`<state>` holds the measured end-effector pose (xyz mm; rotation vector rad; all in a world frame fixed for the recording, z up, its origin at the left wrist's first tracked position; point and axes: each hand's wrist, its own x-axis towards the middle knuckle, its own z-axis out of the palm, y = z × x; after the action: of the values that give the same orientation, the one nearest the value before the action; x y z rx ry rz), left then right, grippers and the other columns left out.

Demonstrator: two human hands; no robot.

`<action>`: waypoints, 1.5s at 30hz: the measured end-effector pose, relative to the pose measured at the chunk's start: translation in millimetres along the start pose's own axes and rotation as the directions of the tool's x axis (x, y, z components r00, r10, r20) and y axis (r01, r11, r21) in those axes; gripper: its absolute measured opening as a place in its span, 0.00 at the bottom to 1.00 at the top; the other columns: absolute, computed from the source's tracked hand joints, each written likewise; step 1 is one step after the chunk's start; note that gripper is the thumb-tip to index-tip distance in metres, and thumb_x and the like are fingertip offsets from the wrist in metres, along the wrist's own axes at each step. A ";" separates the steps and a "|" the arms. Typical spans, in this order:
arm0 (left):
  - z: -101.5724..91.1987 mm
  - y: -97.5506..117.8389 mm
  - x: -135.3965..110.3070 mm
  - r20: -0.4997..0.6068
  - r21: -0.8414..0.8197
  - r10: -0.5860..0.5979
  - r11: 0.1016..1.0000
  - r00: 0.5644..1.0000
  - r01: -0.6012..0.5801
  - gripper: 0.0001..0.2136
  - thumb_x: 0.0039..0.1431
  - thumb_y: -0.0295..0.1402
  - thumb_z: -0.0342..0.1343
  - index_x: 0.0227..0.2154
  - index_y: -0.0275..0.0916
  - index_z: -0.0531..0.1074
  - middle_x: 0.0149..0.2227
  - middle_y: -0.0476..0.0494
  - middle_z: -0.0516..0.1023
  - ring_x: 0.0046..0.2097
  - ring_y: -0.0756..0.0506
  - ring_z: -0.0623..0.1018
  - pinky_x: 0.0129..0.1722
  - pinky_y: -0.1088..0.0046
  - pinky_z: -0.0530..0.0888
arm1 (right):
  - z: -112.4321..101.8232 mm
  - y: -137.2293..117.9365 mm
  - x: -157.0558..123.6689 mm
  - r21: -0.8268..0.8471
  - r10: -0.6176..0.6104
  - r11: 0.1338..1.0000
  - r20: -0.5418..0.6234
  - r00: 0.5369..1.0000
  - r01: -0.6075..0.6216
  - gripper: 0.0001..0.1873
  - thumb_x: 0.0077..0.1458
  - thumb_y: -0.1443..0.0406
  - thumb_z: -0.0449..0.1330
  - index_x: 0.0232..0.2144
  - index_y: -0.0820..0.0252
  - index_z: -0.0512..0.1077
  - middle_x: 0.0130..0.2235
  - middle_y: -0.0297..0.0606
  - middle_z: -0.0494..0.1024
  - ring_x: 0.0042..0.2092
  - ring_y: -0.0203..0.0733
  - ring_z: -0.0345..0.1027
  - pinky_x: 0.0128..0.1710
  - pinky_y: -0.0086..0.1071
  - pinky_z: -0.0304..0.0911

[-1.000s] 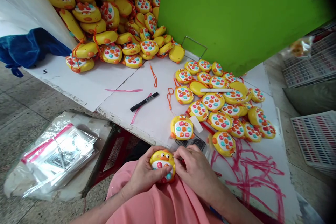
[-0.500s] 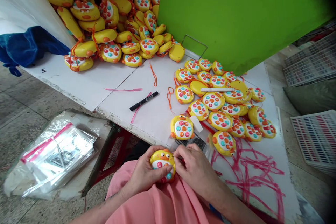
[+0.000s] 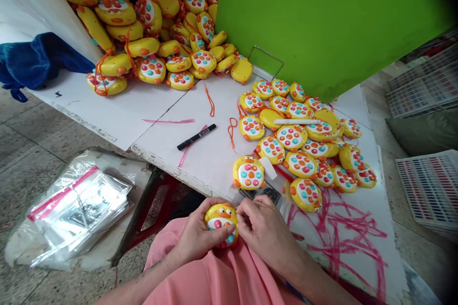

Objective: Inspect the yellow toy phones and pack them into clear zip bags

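A yellow duck-faced toy [image 3: 222,213] with coloured buttons lies face up above my lap. My left hand [image 3: 200,228] is wrapped round its left side, the thumb across the button panel. At the toy's right edge my right hand [image 3: 259,219] is closed in a pinch; what sits between its fingertips, if anything, is too small to make out. Just beyond, on the table, lies a similar duck toy [image 3: 248,173], with an orange strap loop [image 3: 232,132] behind it.
Many more duck toys [image 3: 290,137] cover the table's right side, a white pen [image 3: 296,122] on top. A large heap [image 3: 157,14] stands back left by a green panel [image 3: 304,19]. A black marker [image 3: 196,137], pink strips [image 3: 352,233] and bagged sheets [image 3: 86,205] lie around.
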<state>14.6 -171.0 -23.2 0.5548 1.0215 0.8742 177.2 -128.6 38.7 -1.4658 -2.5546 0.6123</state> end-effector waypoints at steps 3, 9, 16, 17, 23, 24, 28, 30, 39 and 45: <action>-0.9 -0.9 0.3 0.011 0.007 0.009 1.000 1.000 -0.009 0.24 0.43 0.38 0.69 0.42 0.39 0.66 0.36 0.46 0.77 0.34 0.47 0.77 0.34 0.74 0.75 | 3.2 -0.3 -1.1 -0.017 -0.007 1.000 -0.003 1.000 0.007 0.09 0.51 0.76 0.53 0.26 0.58 0.62 0.24 0.30 0.72 0.27 0.37 0.63 0.40 0.36 0.55; -2.4 -2.2 0.9 0.012 0.070 0.027 0.997 1.000 -0.028 0.24 0.44 0.38 0.68 0.43 0.38 0.66 0.37 0.45 0.78 0.35 0.46 0.77 0.35 0.74 0.75 | 9.7 -3.3 -1.3 -0.107 -0.022 0.994 -0.040 0.999 0.017 0.09 0.50 0.76 0.52 0.26 0.58 0.62 0.23 0.33 0.72 0.27 0.39 0.64 0.38 0.37 0.55; -0.1 -4.1 0.9 -0.007 0.056 0.032 0.998 0.999 -0.031 0.24 0.45 0.38 0.68 0.43 0.38 0.66 0.37 0.45 0.78 0.36 0.46 0.78 0.36 0.72 0.76 | 11.5 3.4 -3.8 0.034 0.060 0.998 -0.144 0.988 -0.055 0.08 0.52 0.75 0.54 0.27 0.58 0.63 0.25 0.32 0.74 0.28 0.39 0.66 0.38 0.35 0.57; -0.2 -4.8 1.0 -0.007 0.055 0.032 0.998 0.999 -0.031 0.24 0.45 0.37 0.68 0.43 0.38 0.66 0.37 0.44 0.78 0.36 0.46 0.77 0.36 0.72 0.76 | 10.3 3.9 -4.9 0.059 0.061 0.997 -0.130 0.990 -0.054 0.08 0.52 0.75 0.54 0.27 0.58 0.63 0.25 0.31 0.74 0.28 0.39 0.66 0.39 0.35 0.57; -1.4 -6.5 1.1 -0.004 0.058 0.035 0.998 0.999 -0.035 0.23 0.45 0.36 0.68 0.43 0.38 0.66 0.38 0.44 0.78 0.37 0.46 0.77 0.37 0.72 0.76 | 5.0 3.6 -6.2 0.077 0.017 0.997 -0.061 0.998 -0.012 0.09 0.52 0.76 0.55 0.27 0.58 0.62 0.25 0.30 0.75 0.28 0.38 0.65 0.42 0.37 0.56; -1.5 -6.4 1.1 -0.001 0.056 0.035 0.998 0.999 -0.035 0.23 0.45 0.36 0.68 0.43 0.38 0.66 0.38 0.44 0.78 0.37 0.46 0.77 0.37 0.72 0.76 | 4.7 3.5 -5.7 0.071 0.014 0.997 -0.060 0.998 -0.010 0.09 0.51 0.76 0.55 0.27 0.58 0.62 0.25 0.30 0.75 0.28 0.39 0.65 0.41 0.36 0.56; -2.0 -6.6 1.5 0.005 0.057 0.036 0.998 0.999 -0.037 0.23 0.45 0.36 0.68 0.43 0.38 0.66 0.38 0.45 0.78 0.36 0.47 0.77 0.36 0.72 0.76 | 4.6 3.7 -4.1 0.062 0.001 0.998 -0.047 0.999 0.002 0.10 0.48 0.77 0.55 0.26 0.58 0.62 0.24 0.29 0.74 0.27 0.38 0.62 0.41 0.35 0.56; -2.3 -6.7 1.9 0.005 0.058 0.035 0.998 0.999 -0.035 0.23 0.45 0.36 0.68 0.43 0.38 0.66 0.38 0.45 0.78 0.36 0.47 0.77 0.36 0.72 0.76 | 4.5 3.7 -3.9 0.063 0.001 0.998 -0.039 0.999 0.002 0.11 0.48 0.77 0.56 0.26 0.58 0.62 0.24 0.29 0.74 0.27 0.38 0.61 0.41 0.35 0.55; -2.1 -5.0 1.4 0.011 0.060 0.032 0.998 0.999 -0.032 0.23 0.45 0.36 0.68 0.43 0.38 0.66 0.37 0.44 0.77 0.35 0.47 0.77 0.36 0.73 0.75 | 1.7 4.5 -1.7 0.041 -0.017 0.999 -0.044 0.999 0.019 0.10 0.47 0.77 0.56 0.25 0.58 0.62 0.23 0.28 0.70 0.27 0.37 0.60 0.40 0.34 0.55; -2.6 -6.7 2.5 0.021 0.047 0.028 0.998 0.999 -0.029 0.23 0.45 0.36 0.68 0.43 0.38 0.66 0.37 0.45 0.78 0.35 0.47 0.77 0.35 0.74 0.75 | 3.1 6.0 0.2 0.000 -0.068 0.998 -0.036 0.997 0.068 0.09 0.49 0.76 0.55 0.25 0.58 0.62 0.23 0.28 0.70 0.26 0.36 0.60 0.41 0.34 0.54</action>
<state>15.2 -172.7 -30.6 0.6190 1.0199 0.8699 180.9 -126.7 33.4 -1.3697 -2.5640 0.5722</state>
